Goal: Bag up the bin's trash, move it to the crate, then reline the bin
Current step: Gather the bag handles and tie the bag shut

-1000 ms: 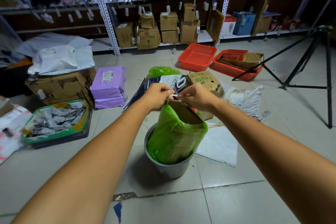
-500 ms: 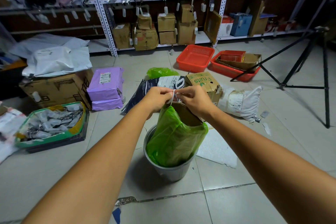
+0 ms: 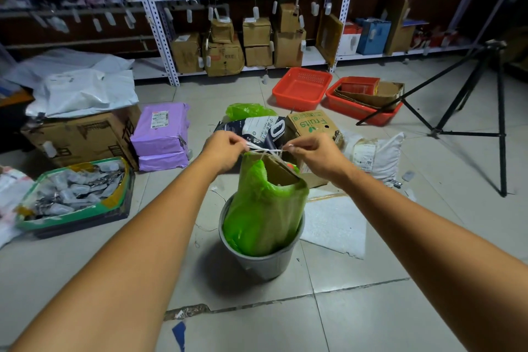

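A grey bin [image 3: 261, 264] stands on the tiled floor. A full green trash bag [image 3: 263, 214] rises out of it, with a piece of brown cardboard [image 3: 278, 173] sticking out of its top. My left hand [image 3: 224, 151] and my right hand [image 3: 313, 153] are above the bag, each pinching one end of its white drawstring [image 3: 264, 148], which is stretched between them. An empty red crate [image 3: 301, 88] sits farther back on the floor. A crumpled green bag [image 3: 248, 110] lies behind the bin.
A second red crate [image 3: 360, 111] holds cardboard. A Fruits carton [image 3: 313, 123], purple parcels [image 3: 163, 134], a brown box [image 3: 80, 137], a green-rimmed tray of packets [image 3: 74, 197] and a white foam sheet [image 3: 334, 226] surround the bin. A black tripod [image 3: 468, 100] stands right. Shelves line the back.
My hands have moved apart, pulling the white drawstring taut between them above the bag. The bag stays in the bin.
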